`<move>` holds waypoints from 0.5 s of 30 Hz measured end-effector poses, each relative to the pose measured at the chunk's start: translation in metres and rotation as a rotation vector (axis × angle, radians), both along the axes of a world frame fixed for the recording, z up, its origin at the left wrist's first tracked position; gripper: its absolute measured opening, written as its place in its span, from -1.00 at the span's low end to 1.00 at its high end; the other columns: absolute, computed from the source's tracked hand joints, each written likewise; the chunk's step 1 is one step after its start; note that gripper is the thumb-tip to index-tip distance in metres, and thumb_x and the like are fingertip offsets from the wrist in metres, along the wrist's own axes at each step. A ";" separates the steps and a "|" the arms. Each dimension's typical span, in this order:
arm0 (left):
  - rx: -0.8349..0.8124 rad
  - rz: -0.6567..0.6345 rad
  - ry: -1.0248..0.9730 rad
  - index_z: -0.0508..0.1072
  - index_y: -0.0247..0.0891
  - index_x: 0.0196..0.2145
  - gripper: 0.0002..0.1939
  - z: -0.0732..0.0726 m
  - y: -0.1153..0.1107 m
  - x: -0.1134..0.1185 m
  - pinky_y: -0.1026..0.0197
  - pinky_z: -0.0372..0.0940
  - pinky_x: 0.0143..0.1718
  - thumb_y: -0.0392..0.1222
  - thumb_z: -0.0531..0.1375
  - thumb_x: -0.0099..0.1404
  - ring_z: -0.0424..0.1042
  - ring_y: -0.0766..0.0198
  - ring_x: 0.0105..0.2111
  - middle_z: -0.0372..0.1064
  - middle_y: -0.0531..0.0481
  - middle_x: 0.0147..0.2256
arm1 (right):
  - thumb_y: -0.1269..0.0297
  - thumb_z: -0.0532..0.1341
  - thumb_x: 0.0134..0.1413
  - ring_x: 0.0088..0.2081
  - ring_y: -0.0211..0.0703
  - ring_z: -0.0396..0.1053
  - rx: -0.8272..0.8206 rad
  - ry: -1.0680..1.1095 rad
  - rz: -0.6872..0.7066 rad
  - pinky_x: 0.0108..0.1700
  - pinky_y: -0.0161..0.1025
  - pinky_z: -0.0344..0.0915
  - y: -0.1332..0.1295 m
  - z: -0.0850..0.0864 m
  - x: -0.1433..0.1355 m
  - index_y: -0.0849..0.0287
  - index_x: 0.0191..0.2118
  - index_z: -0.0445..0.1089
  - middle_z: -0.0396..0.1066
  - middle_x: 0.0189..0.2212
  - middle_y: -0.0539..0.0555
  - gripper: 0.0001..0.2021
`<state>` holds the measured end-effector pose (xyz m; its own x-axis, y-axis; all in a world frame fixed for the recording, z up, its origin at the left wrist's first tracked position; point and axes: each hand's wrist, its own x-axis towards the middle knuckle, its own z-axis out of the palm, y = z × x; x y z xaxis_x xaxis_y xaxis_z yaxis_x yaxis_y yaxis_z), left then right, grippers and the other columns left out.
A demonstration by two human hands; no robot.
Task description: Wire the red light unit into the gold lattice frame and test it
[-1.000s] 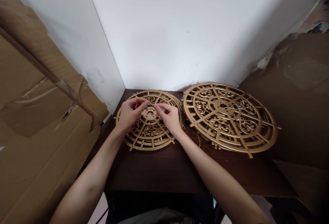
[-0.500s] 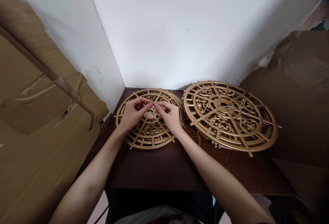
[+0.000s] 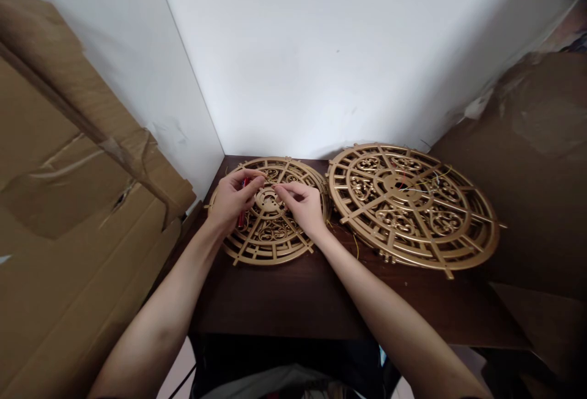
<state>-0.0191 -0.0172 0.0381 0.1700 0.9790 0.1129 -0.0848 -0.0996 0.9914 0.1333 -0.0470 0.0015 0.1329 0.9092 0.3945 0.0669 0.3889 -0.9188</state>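
A round gold openwork disc lies on the dark brown table, on top of at least one similar disc. My left hand is over its left side, with a red tool held in the palm and the thumb and forefinger pinched. My right hand is over the right side of the disc, thumb and forefinger pressed together. Whatever is between the right fingertips is too small to make out. The two hands are slightly apart above the disc's centre.
To the right leans a larger stack of gold discs with thin coloured wires across its middle. A yellow wire lies between the stacks. Cardboard stands at the left and more cardboard at the right. A white wall is behind.
My left hand has moved slightly left, so the fingertips of both hands are farther apart. More of the red tool shows below the left fingers.
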 end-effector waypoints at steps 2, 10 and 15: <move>-0.014 -0.012 -0.043 0.51 -0.32 -0.36 -0.71 0.000 0.001 -0.001 0.41 -0.12 -0.73 -0.08 0.38 0.02 0.04 0.53 -0.67 0.24 0.09 -0.55 | 0.18 0.27 0.05 -0.55 -0.29 0.33 0.021 -0.016 -0.002 -0.44 -0.31 0.26 0.000 0.000 0.000 0.19 -0.37 0.57 0.49 -0.53 0.02 -0.81; 0.022 0.021 -0.008 0.50 -0.28 -0.35 -0.73 -0.002 0.001 -0.002 0.40 -0.11 -0.75 -0.05 0.36 0.05 0.01 0.53 -0.70 0.14 0.16 -0.61 | 0.16 0.26 0.06 -0.58 -0.30 0.27 -0.017 -0.054 -0.047 -0.49 -0.33 0.20 0.001 -0.002 0.000 0.20 -0.39 0.56 0.48 -0.57 0.01 -0.78; 0.130 0.092 0.128 0.52 -0.27 -0.35 -0.76 -0.003 0.002 -0.002 0.38 -0.06 -0.73 -0.07 0.33 0.08 0.05 0.51 -0.68 0.21 0.12 -0.60 | 0.15 0.26 0.06 -0.59 -0.33 0.22 -0.017 -0.064 -0.050 -0.50 -0.34 0.15 0.002 -0.004 0.000 0.21 -0.39 0.55 0.45 -0.57 0.00 -0.77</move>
